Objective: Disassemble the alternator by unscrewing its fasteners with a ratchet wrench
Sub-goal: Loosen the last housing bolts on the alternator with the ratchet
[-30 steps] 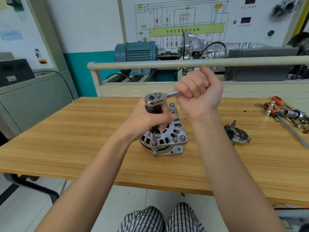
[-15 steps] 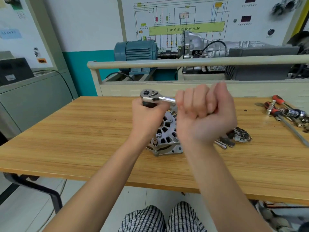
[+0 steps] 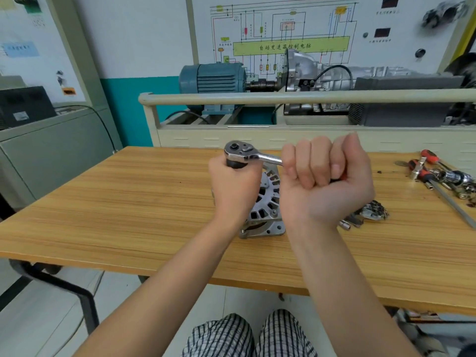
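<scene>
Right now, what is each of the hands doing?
Left hand: gripping the black socket extension under the ratchet wrench head.
Right hand: gripping the wrench handle.

Silver alternator [image 3: 266, 207] under chrome ratchet wrench [image 3: 247, 154]

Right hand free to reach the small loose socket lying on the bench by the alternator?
Probably not yet: the right hand grips the ratchet wrench handle. The socket lies uncovered just beside that wrist, so once it lets go the way looks free.
</scene>
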A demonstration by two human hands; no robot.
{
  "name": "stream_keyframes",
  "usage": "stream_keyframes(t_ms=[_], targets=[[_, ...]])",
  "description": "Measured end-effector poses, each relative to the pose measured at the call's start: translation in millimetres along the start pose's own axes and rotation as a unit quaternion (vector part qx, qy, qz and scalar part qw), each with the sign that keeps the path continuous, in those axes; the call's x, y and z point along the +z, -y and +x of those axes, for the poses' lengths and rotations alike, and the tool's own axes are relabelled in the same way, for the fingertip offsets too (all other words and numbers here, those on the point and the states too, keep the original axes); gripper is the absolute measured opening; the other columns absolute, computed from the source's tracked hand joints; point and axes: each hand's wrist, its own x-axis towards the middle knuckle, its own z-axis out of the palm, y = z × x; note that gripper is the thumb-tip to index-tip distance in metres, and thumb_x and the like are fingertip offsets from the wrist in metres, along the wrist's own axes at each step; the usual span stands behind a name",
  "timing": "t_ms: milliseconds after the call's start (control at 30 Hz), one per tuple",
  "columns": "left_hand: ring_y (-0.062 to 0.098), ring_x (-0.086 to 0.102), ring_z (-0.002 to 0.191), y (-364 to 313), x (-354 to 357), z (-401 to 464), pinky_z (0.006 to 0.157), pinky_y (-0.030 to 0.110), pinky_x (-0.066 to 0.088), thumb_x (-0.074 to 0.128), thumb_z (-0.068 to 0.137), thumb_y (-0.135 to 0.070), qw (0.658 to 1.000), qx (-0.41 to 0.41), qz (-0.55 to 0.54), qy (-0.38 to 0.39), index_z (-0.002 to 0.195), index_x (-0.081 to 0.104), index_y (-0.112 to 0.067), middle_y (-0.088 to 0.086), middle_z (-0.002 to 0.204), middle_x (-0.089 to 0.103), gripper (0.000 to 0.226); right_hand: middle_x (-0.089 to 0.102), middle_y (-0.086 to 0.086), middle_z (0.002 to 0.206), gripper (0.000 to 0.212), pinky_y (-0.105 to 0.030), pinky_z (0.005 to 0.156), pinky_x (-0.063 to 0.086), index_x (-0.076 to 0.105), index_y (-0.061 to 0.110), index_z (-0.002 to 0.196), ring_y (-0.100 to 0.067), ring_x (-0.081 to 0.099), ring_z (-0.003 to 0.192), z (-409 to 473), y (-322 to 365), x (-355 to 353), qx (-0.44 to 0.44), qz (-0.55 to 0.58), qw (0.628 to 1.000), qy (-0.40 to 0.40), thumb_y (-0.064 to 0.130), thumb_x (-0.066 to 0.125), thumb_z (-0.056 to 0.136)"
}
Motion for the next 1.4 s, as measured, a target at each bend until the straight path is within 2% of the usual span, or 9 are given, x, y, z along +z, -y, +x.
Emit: stream_keyframes(t_ms=[200,300,533,667,767,867,1033,1267,1400], targets=[[0.011,0.023,0.044,-4,-5,6,0.042,0.022,0.02,0.058,0.078,0.009,0.998,-0.04,-0.013,-0.036,0.044,0.034,-0.024,-0.004,0.044,0.03,0.052,0.055,-0.003,0.071,0.013,-0.031,0.078,0.046,0.057,0.01,0.075,-0.018,0.052,0.071,8,18,-10,0.093,-0.127,0.975,0.156,0.019,0.064,0.082],[0.011,0.024,0.044,-4,-9,6,0.041,0.021,0.021,0.054,0.077,0.01,0.998,-0.046,-0.012,-0.05,0.045,0.035,-0.024,-0.008,0.042,0.031,0.05,0.056,-0.008,0.118,0.069,-0.038,0.108,0.034,0.052,0.003,0.123,-0.026,0.048,0.121,15,33,-39,0.194,-0.256,0.918,0.232,0.032,0.081,0.066],[0.005,0.025,0.042,-2,-8,5,0.04,0.017,0.023,0.054,0.077,0.01,0.999,-0.026,0.018,-0.036,0.051,0.036,-0.016,-0.01,0.042,0.032,0.041,0.069,0.0,0.11,0.052,-0.036,0.094,0.05,0.06,0.006,0.12,-0.016,0.062,0.109,3,31,-75,0.217,-0.529,0.804,0.16,0.008,0.079,0.071],[0.004,0.026,0.041,2,-6,6,0.04,0.015,0.025,0.06,0.08,0.005,1.0,-0.012,0.014,-0.019,0.054,0.04,-0.011,-0.009,0.044,0.033,0.036,0.06,-0.007,0.113,0.054,-0.039,0.099,0.043,0.054,0.006,0.118,-0.025,0.056,0.111,-5,24,-51,0.113,-0.344,0.916,0.172,0.025,0.079,0.074],[0.007,0.027,0.043,2,-4,4,0.041,0.017,0.025,0.062,0.08,0.003,1.0,-0.011,0.009,-0.008,0.055,0.042,-0.009,-0.003,0.047,0.034,0.034,0.063,0.003,0.07,0.024,-0.031,0.087,0.048,0.065,0.017,0.074,-0.016,0.063,0.078,-2,20,-24,0.043,-0.167,0.976,0.13,0.039,0.066,0.084],[0.009,0.032,0.045,-2,-14,4,0.043,0.02,0.03,0.067,0.081,-0.003,0.995,0.006,0.039,0.09,0.055,0.045,-0.005,0.0,0.049,0.039,0.034,0.034,0.006,0.037,0.053,-0.024,0.049,0.039,0.042,0.018,0.041,-0.009,0.032,0.038,12,20,-8,0.072,-0.024,0.997,0.017,0.027,0.048,0.093],[0.011,0.044,0.042,-16,-34,13,0.05,0.019,0.04,0.071,0.074,-0.025,0.922,0.012,0.086,0.377,0.05,0.053,-0.018,-0.006,0.046,0.049,0.031,0.021,0.007,0.031,0.055,-0.02,0.04,0.016,0.03,0.019,0.036,-0.008,0.01,0.035,26,22,-3,0.154,0.087,0.98,-0.093,0.022,0.04,0.09],[0.006,0.025,0.041,-8,-13,13,0.04,0.019,0.023,0.057,0.079,0.01,0.995,-0.038,0.045,0.081,0.05,0.037,-0.017,-0.009,0.043,0.033,0.044,0.029,0.005,0.038,0.049,-0.025,0.05,0.031,0.029,0.02,0.045,-0.007,0.032,0.037,-25,-17,9,-0.138,-0.085,0.985,0.054,0.014,0.031,0.094],[0.01,0.033,0.041,-8,-24,12,0.041,0.019,0.03,0.063,0.079,0.008,0.987,-0.018,0.073,0.144,0.056,0.044,-0.011,-0.001,0.047,0.039,0.036,0.029,0.009,0.035,0.056,-0.02,0.043,0.027,0.036,0.021,0.039,-0.007,0.025,0.032,9,0,3,-0.001,-0.033,0.999,0.012,0.017,0.036,0.094]])
